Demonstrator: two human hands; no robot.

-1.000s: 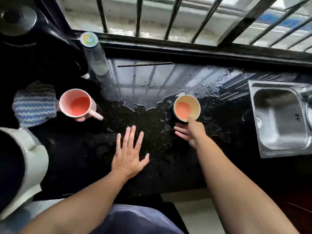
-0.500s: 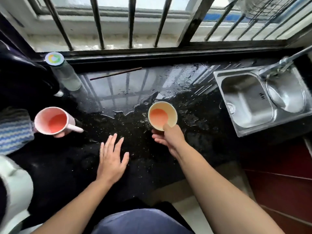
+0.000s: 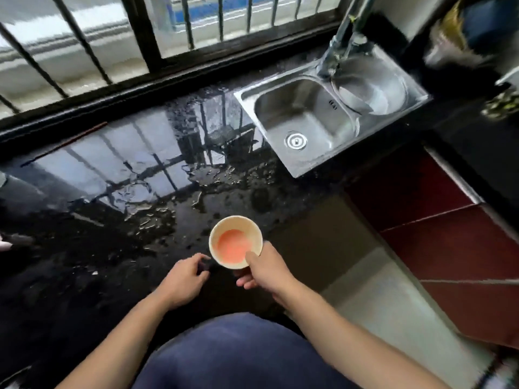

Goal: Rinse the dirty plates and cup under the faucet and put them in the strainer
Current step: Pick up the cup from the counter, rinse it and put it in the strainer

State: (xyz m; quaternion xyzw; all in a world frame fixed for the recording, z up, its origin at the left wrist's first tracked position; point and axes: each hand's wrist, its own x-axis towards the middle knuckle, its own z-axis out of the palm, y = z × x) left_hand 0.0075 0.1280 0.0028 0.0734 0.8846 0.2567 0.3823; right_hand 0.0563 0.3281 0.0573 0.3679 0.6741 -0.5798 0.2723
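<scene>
The right hand [image 3: 264, 272] grips the cup [image 3: 236, 242] with its thumb hooked over the near rim and its fingers underneath, keeping it upright with orange liquid pooled inside. The cup hangs over the front edge of the wet black counter [image 3: 84, 248]. The left hand [image 3: 184, 279] is loosely curled just beside the cup, holding nothing. From this grip the sink [image 3: 309, 119] lies ahead and to the right at the counter's far right corner, faucet [image 3: 341, 43] behind it, so the right hand is the nearer carrier.
</scene>
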